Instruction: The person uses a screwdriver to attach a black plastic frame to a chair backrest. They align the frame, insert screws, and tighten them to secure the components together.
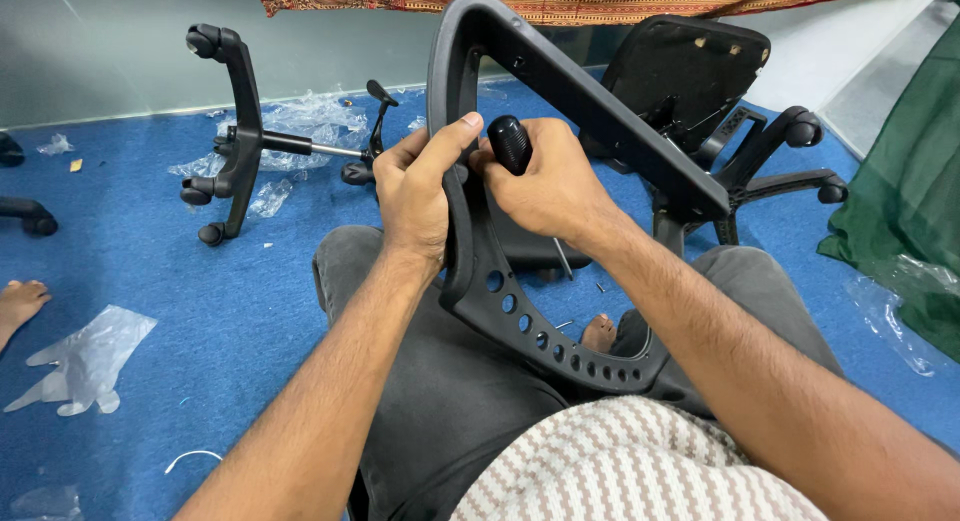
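A black plastic chair armrest frame, triangular with a row of holes along its lower bar, rests upright on my lap. My left hand grips its vertical bar, thumb stretched across the front. My right hand is closed around the black rounded handle of a screwdriver, held against the same bar. The tool's tip is hidden behind the frame.
On the blue carpet a black chair base with castors and gas cylinder lies at the back left. An overturned chair seat and second base sits at the back right. Clear plastic wrapping lies left. Another person's bare foot shows at the left edge.
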